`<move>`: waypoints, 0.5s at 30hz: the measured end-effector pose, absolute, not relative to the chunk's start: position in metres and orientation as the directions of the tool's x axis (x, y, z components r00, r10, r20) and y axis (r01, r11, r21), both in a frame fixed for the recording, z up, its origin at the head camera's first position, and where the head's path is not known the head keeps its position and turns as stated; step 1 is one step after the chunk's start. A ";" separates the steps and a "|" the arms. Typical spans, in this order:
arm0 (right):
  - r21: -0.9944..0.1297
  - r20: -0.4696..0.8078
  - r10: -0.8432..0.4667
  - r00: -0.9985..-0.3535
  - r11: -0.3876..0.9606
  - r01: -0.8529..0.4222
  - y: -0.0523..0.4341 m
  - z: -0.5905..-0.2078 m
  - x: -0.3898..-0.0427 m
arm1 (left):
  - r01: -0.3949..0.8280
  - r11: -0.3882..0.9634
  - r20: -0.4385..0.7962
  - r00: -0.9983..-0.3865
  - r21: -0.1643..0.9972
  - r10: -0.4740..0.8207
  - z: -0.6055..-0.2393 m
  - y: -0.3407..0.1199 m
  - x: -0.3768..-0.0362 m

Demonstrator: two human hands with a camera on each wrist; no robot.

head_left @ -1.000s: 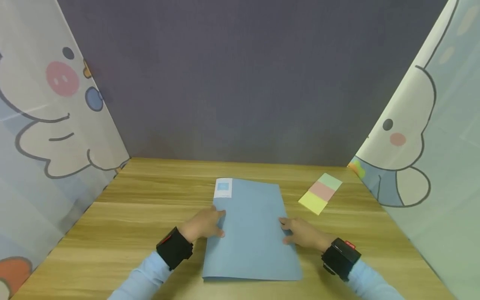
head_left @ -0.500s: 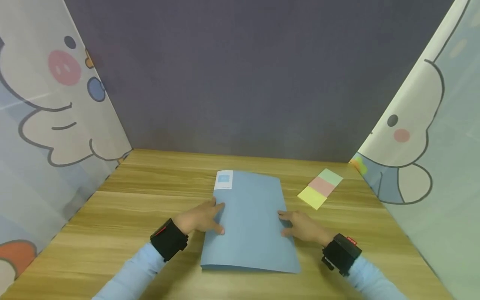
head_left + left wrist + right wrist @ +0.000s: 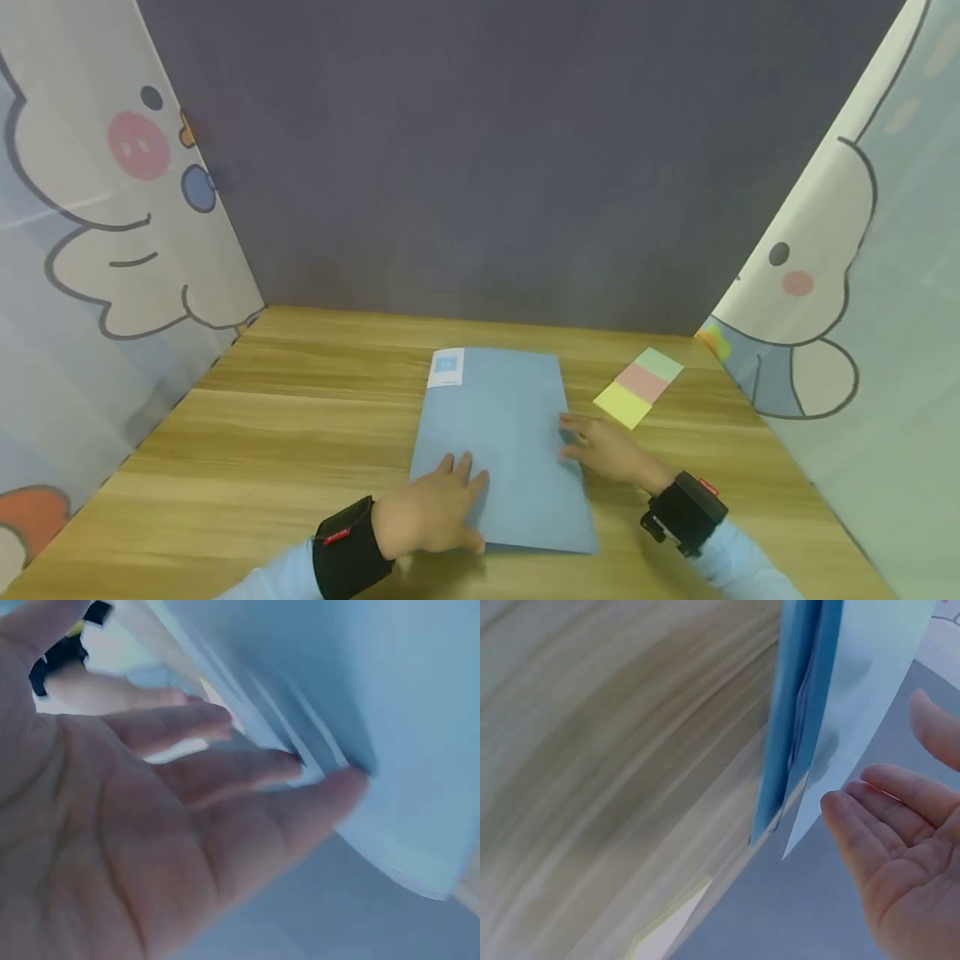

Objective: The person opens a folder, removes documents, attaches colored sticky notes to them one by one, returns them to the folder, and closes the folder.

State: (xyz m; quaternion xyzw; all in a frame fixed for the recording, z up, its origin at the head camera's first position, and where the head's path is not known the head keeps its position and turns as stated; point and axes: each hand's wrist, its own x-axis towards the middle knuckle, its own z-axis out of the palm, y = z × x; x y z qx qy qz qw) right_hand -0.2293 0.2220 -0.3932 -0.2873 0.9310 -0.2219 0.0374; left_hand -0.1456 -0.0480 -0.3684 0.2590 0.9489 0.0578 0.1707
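A blue folder (image 3: 498,417) with a white label (image 3: 446,367) in its far left corner lies on the wooden table. Over its near left part is my left hand (image 3: 435,508), fingers spread. In the left wrist view that hand's fingertips (image 3: 349,784) meet the blue cover (image 3: 420,735). My right hand (image 3: 607,450) is at the folder's right edge with fingers extended. From the right wrist, the folder's side (image 3: 799,727) appears slightly parted, and the right hand's fingers (image 3: 847,825) are close to the cover; whether they touch it I cannot tell.
Right of the folder lies a strip of yellow, pink and green sticky notes (image 3: 640,387). A dark grey panel (image 3: 480,167) stands behind the wooden table (image 3: 300,433). Cartoon-printed sheets (image 3: 75,333) flank both sides.
My left hand has left the folder's left edge and come down over its near left part, fingers spreading. The right hand has stayed beside the right edge. The folder has hardly moved.
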 end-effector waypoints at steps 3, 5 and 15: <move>-0.451 0.064 -0.555 -0.830 0.726 -0.520 0.227 -0.399 -0.230 | 0.484 0.869 -0.271 -0.827 0.100 0.492 -0.376 -0.038 -0.139; -0.479 0.055 -0.553 -0.831 0.716 -0.508 0.230 -0.402 -0.230 | 0.496 0.868 -0.238 -0.843 0.002 0.482 -0.382 -0.033 -0.136; -0.504 0.024 -0.551 -0.834 0.714 -0.486 0.243 -0.412 -0.228 | 0.539 0.803 -0.016 -0.832 -0.254 0.554 -0.394 -0.029 -0.125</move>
